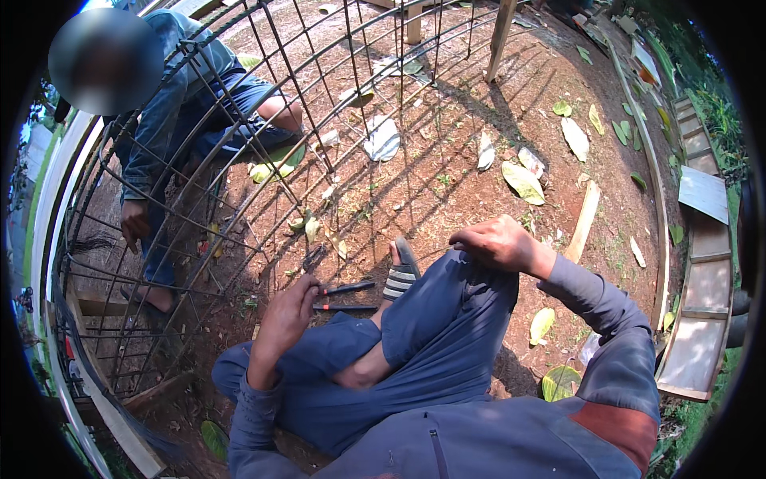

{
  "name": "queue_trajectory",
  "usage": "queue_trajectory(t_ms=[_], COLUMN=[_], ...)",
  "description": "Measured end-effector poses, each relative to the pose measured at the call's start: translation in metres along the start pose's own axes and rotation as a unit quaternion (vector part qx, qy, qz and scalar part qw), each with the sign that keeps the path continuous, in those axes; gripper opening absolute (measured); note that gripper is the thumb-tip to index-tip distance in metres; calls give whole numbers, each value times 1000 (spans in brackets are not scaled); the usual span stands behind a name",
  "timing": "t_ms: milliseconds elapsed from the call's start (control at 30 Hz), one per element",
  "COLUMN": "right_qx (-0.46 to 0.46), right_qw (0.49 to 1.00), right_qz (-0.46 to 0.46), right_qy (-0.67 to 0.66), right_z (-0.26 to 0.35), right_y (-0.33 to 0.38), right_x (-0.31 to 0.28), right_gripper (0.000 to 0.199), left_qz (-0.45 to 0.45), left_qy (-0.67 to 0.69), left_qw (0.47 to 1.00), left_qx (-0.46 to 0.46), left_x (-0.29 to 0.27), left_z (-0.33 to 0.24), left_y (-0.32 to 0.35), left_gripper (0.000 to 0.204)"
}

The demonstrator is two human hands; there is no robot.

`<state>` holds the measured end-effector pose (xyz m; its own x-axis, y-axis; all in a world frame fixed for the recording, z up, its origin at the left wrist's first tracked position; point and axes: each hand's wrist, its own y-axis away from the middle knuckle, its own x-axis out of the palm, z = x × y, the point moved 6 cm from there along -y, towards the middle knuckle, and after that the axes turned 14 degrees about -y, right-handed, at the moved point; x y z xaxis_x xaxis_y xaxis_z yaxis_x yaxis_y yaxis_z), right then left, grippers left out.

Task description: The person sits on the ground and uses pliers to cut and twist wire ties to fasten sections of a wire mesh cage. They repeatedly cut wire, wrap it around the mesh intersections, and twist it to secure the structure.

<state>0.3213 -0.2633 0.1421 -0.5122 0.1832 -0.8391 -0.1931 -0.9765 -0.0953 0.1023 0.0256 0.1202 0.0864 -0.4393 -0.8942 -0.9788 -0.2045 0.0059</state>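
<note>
Pliers [339, 297] with two long dark handles lie close to the ground just in front of the person's left knee, their handles stretched toward the striped sandal [399, 275] on the raised foot. The left hand [289, 313] is curled about the near end of the handles, fingers bent round them, so it has hold of the tool; the jaws point at the lower bars of the rebar cage [239, 160], and whether they grip a wire there is too small to tell. The right hand [499, 242] rests on the bent right knee, fingers loosely folded and holding nothing (its palm faces down on the blue trouser cloth).

The person sits cross-legged on bare reddish soil [447, 176] strewn with dry leaves [523, 182]. The cage, a curved lattice of thin steel bars, stands just beyond the pliers and fills the upper left of the view. On its far side a second person in blue denim [171, 120] crouches, one hand [134, 225] hanging beside the bars. A short wooden plank [584, 219] lies on the soil to the right of the right hand, and long wooden formwork boards [706, 271] run along the right edge. A wooden post [501, 36] stands upright at the top.
</note>
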Motion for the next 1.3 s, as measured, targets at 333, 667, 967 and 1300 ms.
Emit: queue_trajectory(t_ms=[333, 667, 967, 1300], right_qx=[-52, -173, -169, -102], right_qw=[998, 982, 976, 979], right_qz=[-35, 38, -55, -105], right_qy=[-33, 72, 123, 143], right_z=[63, 78, 82, 77], right_y=[-27, -4, -8, -9], right_x=[30, 17, -20, -41], right_gripper=[27, 45, 43, 27], left_qz=[-110, 27, 342, 97], left_qy=[47, -11, 13, 275], left_qw=[992, 971, 886, 954], left_qx=[-32, 235, 313, 63], left_x=[-63, -86, -15, -75], left_z=[-45, -126, -128, -71], left_y=[2, 29, 35, -1], left_gripper=[14, 16, 20, 23])
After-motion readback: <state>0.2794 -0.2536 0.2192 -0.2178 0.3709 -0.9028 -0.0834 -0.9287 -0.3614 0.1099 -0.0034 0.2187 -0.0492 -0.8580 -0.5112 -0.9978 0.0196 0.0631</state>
